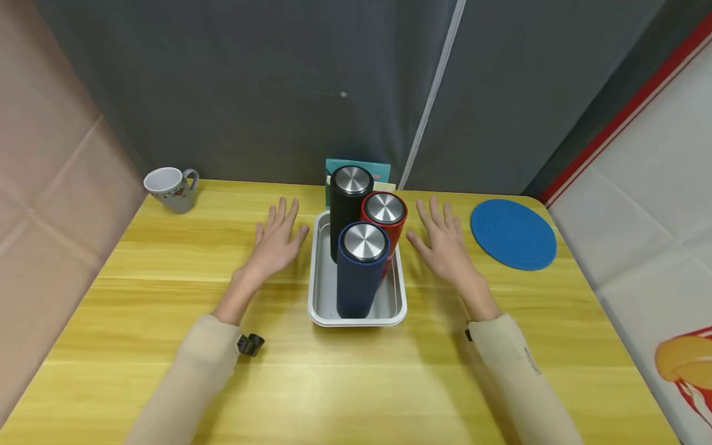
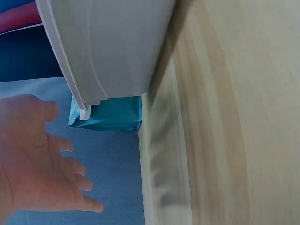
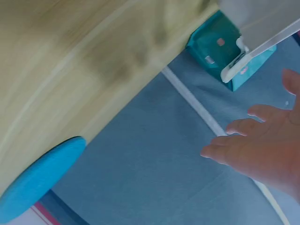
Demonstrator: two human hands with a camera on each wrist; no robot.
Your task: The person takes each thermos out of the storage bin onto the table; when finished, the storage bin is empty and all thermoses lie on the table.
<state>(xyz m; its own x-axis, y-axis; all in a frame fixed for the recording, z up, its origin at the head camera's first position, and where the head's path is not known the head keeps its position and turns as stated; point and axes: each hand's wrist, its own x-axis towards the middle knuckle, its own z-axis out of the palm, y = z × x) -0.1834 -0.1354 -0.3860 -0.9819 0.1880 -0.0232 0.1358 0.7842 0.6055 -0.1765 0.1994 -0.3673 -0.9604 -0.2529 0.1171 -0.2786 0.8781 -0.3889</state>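
A grey-white rectangular tray point(image 1: 319, 315) stands mid-table, holding three upright cylinders with shiny metal tops, like thermos flasks: a black flask point(image 1: 347, 210) at the back, a red flask point(image 1: 396, 230) at right and a dark blue flask point(image 1: 358, 284) in front. To the tray's left is my left hand point(image 1: 275, 243), fingers spread and nothing held. On the other side my right hand point(image 1: 444, 246) is likewise spread, apart from the tray. Both wrist views show the left palm point(image 2: 40, 164) and right palm point(image 3: 267, 140) bare, beside the tray's outer wall.
Behind the tray is a teal packet point(image 1: 367, 167). A white patterned mug point(image 1: 175, 190) stands at the back left of the wooden table point(image 1: 356, 383). A round blue mat point(image 1: 513, 235) lies at right. A dark grey curtain point(image 1: 250, 93) hangs along the back edge.
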